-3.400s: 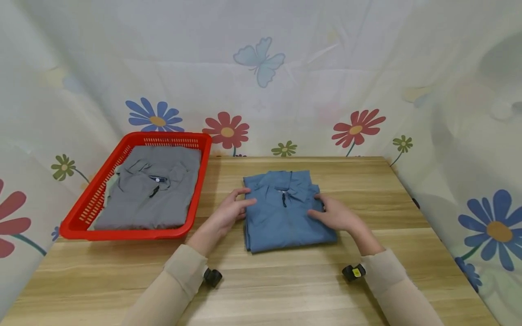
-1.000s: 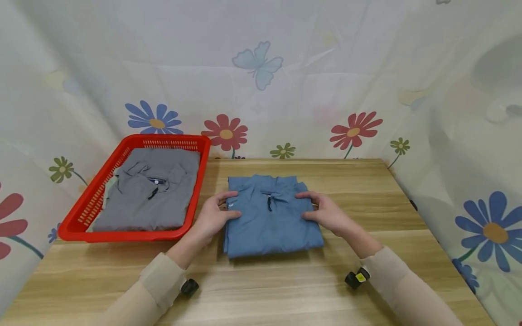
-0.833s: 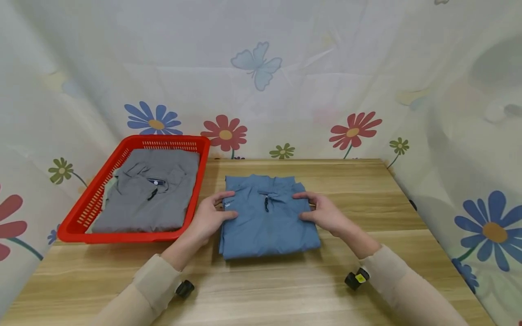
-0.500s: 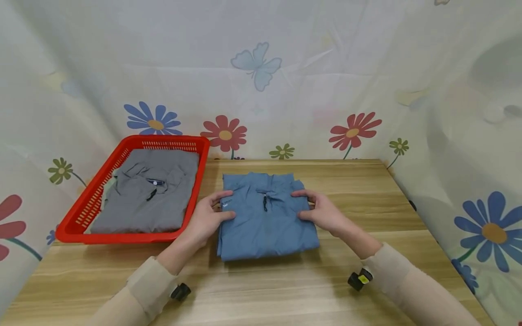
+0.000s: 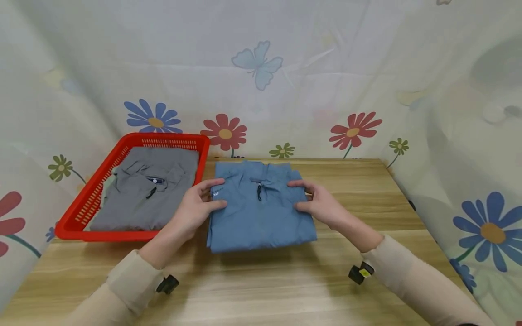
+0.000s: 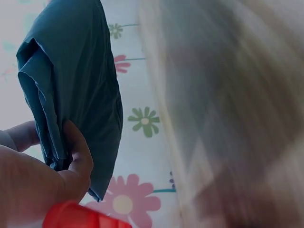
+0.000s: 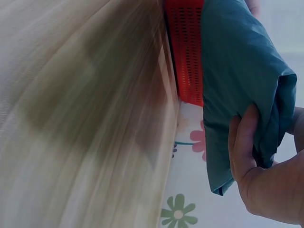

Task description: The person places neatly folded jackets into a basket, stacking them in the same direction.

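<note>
A folded blue shirt (image 5: pixel 261 213) with a short black zip pull at its collar hangs above the wooden table, its shadow showing beneath. My left hand (image 5: pixel 195 206) grips its left edge, thumb and a finger on top. On the opposite edge, my right hand (image 5: pixel 322 204) holds it the same way. In the left wrist view, fingers (image 6: pixel 78 147) curl under the folded layers of the blue shirt (image 6: pixel 80 85). The right wrist view shows the right hand (image 7: pixel 266 185) pinching the shirt's side folds, with fingers pressed against the underside.
A red plastic basket (image 5: pixel 65 233) stands at the left of the table (image 5: pixel 261 290). In it lies a folded grey shirt (image 5: pixel 142 203) over a pale green cloth (image 5: pixel 107 185). A flowered curtain (image 5: pixel 318 90) hangs behind the table.
Both hands have carried the blue shirt left, toward the basket, and raised it off the table. The basket and its contents have stayed put.
</note>
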